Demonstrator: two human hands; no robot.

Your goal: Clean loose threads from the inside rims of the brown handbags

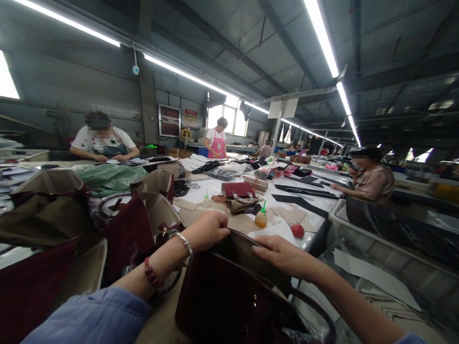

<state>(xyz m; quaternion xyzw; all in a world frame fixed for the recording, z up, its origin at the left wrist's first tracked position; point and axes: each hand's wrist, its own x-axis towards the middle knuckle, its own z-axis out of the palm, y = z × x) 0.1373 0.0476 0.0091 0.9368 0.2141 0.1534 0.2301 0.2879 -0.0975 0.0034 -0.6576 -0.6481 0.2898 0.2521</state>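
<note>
A dark maroon handbag (pixel 222 291) stands upright and open close in front of me, its brown lining facing up. My left hand (pixel 210 229), with a silver bangle and a red bead bracelet at the wrist, is closed on the bag's far rim at its left. Farther right along that same rim, my right hand (pixel 272 253) pinches the edge, fingers on the outside. The bag's curved handle (pixel 315 310) hangs at the right, below my right forearm. Part of the bag's inside is in shadow.
More maroon bags (pixel 125 234) crowd the left. Beyond my hands are a glue bottle with a green tip (pixel 261 219), a red ball-like object (pixel 297 231) and a small maroon bag (pixel 238 189). A white crate (pixel 387 241) stands right. Several people work around the table.
</note>
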